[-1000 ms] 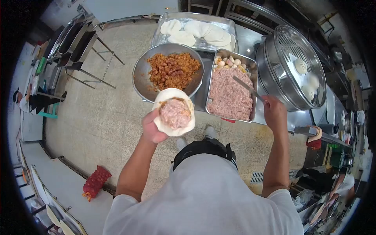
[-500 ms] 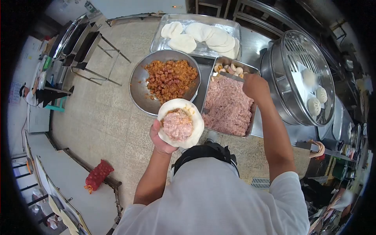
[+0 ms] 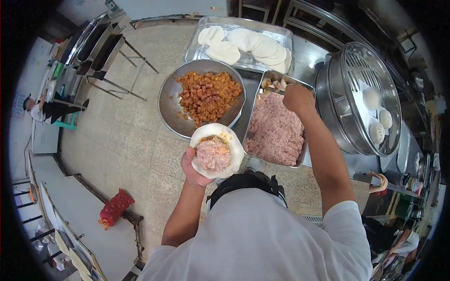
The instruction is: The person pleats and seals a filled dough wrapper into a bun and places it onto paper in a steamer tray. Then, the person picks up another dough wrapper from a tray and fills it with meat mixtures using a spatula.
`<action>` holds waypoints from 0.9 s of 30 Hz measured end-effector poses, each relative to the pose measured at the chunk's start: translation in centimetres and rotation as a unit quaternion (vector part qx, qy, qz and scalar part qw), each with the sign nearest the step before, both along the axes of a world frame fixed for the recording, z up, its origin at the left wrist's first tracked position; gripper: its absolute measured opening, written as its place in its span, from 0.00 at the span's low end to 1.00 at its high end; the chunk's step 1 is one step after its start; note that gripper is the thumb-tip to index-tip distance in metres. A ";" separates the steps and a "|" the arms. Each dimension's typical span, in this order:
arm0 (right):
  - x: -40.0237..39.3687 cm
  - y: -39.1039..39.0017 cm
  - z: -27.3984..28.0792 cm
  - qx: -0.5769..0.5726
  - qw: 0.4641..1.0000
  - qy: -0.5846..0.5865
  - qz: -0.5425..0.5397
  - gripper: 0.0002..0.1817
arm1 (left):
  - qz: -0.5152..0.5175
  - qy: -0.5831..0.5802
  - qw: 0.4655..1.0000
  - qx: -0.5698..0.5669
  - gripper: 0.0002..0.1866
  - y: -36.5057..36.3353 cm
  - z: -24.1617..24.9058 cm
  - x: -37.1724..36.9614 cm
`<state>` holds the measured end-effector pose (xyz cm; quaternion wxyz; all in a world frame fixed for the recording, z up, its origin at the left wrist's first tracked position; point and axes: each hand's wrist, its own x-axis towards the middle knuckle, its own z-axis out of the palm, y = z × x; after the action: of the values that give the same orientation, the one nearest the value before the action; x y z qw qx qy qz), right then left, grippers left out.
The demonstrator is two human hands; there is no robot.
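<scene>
A round dough wrapper [image 3: 233, 161] rests on my left hand [image 3: 192, 171], its thumb over the edge. Pink minced meat [image 3: 213, 154] with some orange filling sits in the wrapper's middle. My right hand [image 3: 299, 99] is closed around a flat metal spatula [image 3: 273, 90], whose blade shows only in part at the far end of a metal tray [image 3: 247, 153]. In that tray are raw pink minced meat [image 3: 275, 129] and, at the far end, several pale round pieces [image 3: 280, 85]. A steel bowl [image 3: 169, 100] of orange-brown filling [image 3: 206, 96] stands left of the tray.
Behind stands a metal tray [image 3: 191, 49] with several flat dough wrappers [image 3: 266, 46]. At the right, a steel steamer [image 3: 330, 105] holds several buns [image 3: 376, 132]. A red net sack [image 3: 116, 207] lies at the lower left. Another person [image 3: 35, 110] is at the far left.
My right hand has shifted slightly left and toward the tray's far end, and less of the spatula blade shows. My left hand keeps holding the filled wrapper nearly in place.
</scene>
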<state>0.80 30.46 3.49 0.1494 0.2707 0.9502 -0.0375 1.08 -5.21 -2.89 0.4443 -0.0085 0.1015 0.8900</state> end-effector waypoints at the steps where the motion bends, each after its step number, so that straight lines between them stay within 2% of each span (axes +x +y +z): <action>1: -0.1 0.0 -0.4 0.001 1.000 0.010 0.000 0.15 | -0.002 0.002 1.000 0.004 0.45 -0.1 -0.1 -0.1; 11: 3.2 0.7 -6.1 -0.016 0.994 0.105 -0.041 0.16 | 0.010 -0.029 0.999 -0.028 0.42 0.0 -0.4 -1.1; 14: 4.4 0.4 -7.0 -0.024 0.982 0.174 -0.071 0.15 | -0.014 -0.040 0.999 -0.014 0.40 1.1 -0.2 -1.6; 16: 5.1 0.4 -7.0 -0.030 0.969 0.233 -0.069 0.15 | -0.019 -0.028 0.999 -0.023 0.40 2.2 -0.3 -2.2; 27: 6.0 1.2 -6.4 -0.081 0.951 0.285 -0.086 0.14 | -0.033 -0.026 0.999 -0.011 0.36 7.5 -0.9 -3.6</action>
<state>6.77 31.65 -2.91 -0.1096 0.3163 0.9203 -0.2022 -2.53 2.28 -3.76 0.4759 -0.0328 0.0995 0.8733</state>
